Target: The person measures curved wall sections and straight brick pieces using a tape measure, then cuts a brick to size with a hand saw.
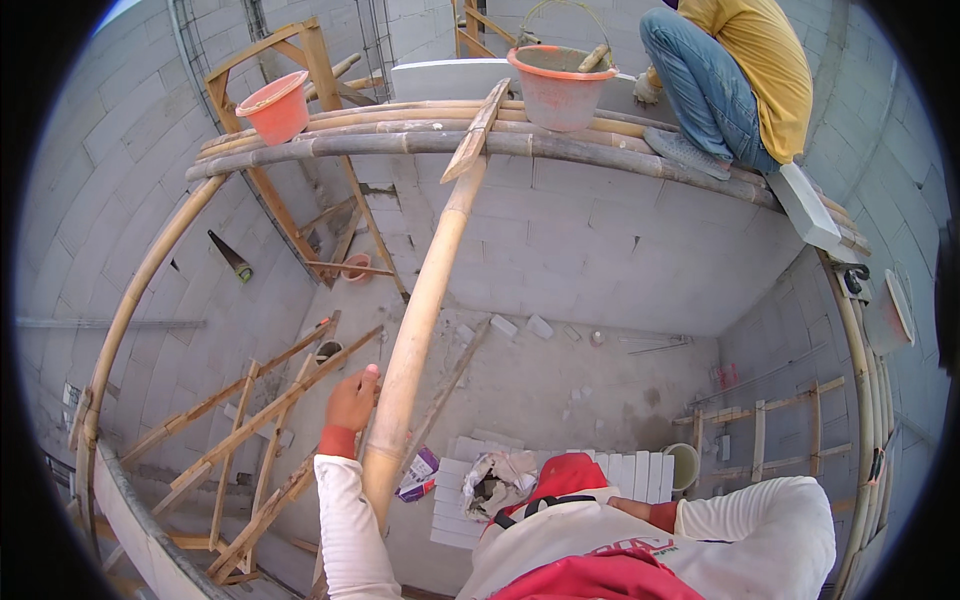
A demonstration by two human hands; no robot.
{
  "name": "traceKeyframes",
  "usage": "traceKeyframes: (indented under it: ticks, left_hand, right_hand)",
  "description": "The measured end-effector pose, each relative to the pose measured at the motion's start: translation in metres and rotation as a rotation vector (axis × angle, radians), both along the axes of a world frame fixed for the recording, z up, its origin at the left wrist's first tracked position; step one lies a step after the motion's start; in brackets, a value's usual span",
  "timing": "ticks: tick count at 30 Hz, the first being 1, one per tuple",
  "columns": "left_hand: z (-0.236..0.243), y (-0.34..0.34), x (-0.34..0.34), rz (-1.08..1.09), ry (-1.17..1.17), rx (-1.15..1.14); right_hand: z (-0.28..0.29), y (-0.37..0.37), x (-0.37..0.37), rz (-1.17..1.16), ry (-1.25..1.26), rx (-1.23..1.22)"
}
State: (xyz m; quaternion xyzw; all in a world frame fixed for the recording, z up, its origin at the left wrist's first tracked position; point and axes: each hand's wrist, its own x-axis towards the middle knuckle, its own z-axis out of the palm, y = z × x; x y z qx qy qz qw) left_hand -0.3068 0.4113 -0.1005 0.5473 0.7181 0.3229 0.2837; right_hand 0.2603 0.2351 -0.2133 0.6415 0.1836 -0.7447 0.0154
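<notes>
My left hand (350,408), with a red cuff and white sleeve behind it, is beside the long bamboo pole (432,270) that runs away from me to the far scaffold rail. Its thumb points forward; the other fingers are mostly hidden, so whether they grip the pole does not show. Close against my body, my right hand (630,508) shows only in part, its fingers hidden. A pointed wooden piece (478,130) lies over the pole's far end, where it meets the bamboo rails (400,146).
On the far rails stand a red bucket (276,108) and a mortar-filled bucket (563,92). A person in a yellow shirt (745,70) crouches there beside a white block (803,205). Far below, the floor (570,385) holds stacked blocks (640,474); timber frames (255,415) stand left.
</notes>
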Motion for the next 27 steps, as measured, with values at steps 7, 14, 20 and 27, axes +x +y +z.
traceKeyframes:
  ticks: [7, 14, 20, 27]
  left_hand:
    - [-0.002, 0.003, -0.007, -0.035, -0.029, -0.020]
    - [-0.005, 0.001, -0.015, -0.046, -0.132, -0.038]
    - [0.000, 0.000, -0.006, -0.035, -0.106, -0.077]
    - [0.006, -0.004, -0.012, -0.032, -0.100, -0.035]
  right_hand:
    - [0.000, -0.001, 0.001, -0.026, 0.015, 0.000]
    - [0.002, 0.000, 0.008, -0.028, 0.038, -0.003]
    - [0.007, -0.003, 0.027, -0.064, 0.026, 0.007]
    - [0.009, -0.010, 0.050, -0.115, 0.009, 0.028]
